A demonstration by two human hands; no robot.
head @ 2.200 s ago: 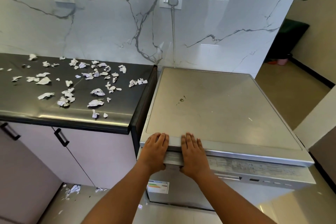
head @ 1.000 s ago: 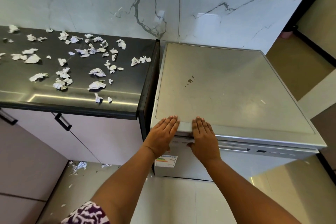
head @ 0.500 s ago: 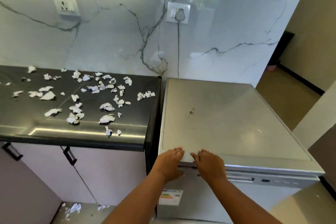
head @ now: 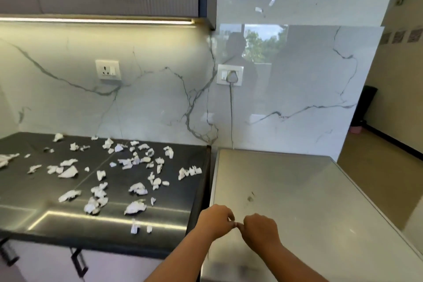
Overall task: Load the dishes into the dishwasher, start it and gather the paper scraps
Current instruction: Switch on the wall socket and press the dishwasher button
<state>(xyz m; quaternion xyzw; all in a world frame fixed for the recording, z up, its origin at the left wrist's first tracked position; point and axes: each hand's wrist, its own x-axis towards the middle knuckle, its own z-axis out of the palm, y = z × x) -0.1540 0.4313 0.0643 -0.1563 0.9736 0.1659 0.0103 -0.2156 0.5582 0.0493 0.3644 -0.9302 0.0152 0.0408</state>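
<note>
Both hands are up over the front edge of the dishwasher (head: 297, 201), close together with the fingertips nearly touching. The left hand (head: 215, 221) is curled loosely, fingers bent in, and the right hand (head: 261, 229) is the same, knuckles up. Can't honestly tell if either one is pinching anything, it's too small and a bit blurry where they meet.

The dishwasher sits right beside the dark counter (head: 34, 217), its flat grey top bare apart from a small dark smudge (head: 250, 198). The door isn't visible from this angle.

The paper scraps (head: 135, 207) are scattered all over the counter to the left, mostly toward the middle and back, with a couple of tiny bits near the front edge. A plug (head: 231, 75) sits in the wall socket above the dishwasher, cord hanging down behind it.
</note>
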